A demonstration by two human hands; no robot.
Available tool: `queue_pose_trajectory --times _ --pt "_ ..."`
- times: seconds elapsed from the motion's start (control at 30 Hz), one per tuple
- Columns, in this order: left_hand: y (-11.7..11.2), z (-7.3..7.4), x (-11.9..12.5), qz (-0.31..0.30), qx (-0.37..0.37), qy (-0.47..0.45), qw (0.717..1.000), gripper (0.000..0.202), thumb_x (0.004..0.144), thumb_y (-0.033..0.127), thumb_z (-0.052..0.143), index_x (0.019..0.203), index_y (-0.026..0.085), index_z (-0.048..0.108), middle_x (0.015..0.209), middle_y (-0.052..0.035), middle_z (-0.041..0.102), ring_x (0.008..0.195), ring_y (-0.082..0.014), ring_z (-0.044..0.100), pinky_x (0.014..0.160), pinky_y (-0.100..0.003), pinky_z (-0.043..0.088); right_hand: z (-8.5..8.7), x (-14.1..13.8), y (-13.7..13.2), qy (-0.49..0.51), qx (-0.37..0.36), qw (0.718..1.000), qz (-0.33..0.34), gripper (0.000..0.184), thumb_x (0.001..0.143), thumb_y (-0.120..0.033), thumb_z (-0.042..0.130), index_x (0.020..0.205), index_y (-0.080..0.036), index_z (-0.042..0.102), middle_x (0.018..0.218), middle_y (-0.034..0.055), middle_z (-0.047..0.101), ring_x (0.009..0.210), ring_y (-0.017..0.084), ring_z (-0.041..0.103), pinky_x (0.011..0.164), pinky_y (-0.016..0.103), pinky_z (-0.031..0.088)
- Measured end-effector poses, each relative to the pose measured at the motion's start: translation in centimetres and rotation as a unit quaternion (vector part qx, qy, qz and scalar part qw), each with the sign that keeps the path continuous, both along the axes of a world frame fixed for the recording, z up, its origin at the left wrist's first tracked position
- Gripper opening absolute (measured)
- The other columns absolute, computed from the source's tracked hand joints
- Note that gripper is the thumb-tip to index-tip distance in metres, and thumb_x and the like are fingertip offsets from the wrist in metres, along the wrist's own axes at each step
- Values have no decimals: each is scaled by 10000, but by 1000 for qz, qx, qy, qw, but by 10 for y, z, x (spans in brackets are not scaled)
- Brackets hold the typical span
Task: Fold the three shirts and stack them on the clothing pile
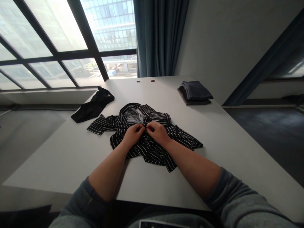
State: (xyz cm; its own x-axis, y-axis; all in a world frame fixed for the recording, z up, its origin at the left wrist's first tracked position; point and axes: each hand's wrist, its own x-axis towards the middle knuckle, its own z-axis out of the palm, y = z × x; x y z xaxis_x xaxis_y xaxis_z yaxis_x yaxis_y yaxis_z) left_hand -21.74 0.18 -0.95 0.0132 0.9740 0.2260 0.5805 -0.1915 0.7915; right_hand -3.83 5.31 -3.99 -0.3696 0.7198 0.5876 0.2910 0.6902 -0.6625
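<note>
A black shirt with thin white stripes point(152, 147) lies crumpled on the white table point(225, 148), collar toward the window. My left hand point(133, 134) and my right hand point(158, 130) meet at the shirt's front just below the collar. Both hands pinch the striped fabric with their fingers pressed together, fingertips almost touching each other. Whatever small part they hold at the placket is too small to make out.
A plain black garment point(93, 106) lies at the table's far left edge. A folded pile of dark clothes point(196, 92) sits at the far right. Two small round holes point(145, 81) mark the far edge. Windows and a blue curtain stand behind.
</note>
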Motion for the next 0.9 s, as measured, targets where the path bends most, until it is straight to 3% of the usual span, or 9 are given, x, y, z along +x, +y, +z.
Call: queue_pose_trajectory --times 0.43,0.57,0.77,0.9 --pt "3 -4 -1 -62 -68 -120 989 242 875 411 635 798 185 674 768 14 633 750 -154 552 749 -275 438 0 1 0 38 -28 999 12 101 834 -131 626 841 -221 672 815 2 672 744 174 616 710 298 482" --pt "3 -6 1 -55 -78 -146 985 258 861 434 656 801 184 675 755 15 624 730 -151 537 728 -275 433 0 0 1 37 -35 999 0 103 811 -129 628 834 -219 673 803 -3 670 732 170 615 711 291 485" --pt "3 -7 2 -68 -68 -134 986 265 870 438 643 781 189 624 756 22 593 736 -148 522 732 -274 421 -2 0 2 30 -44 999 -6 114 792 -116 635 832 -214 679 787 -5 681 729 168 629 709 284 493" --pt "5 -10 2 -44 -43 -102 993 261 867 415 620 739 200 548 722 32 543 712 -143 490 707 -275 401 -2 0 2 26 -56 998 4 128 792 -117 643 863 -206 701 799 -1 702 727 167 648 705 283 506"
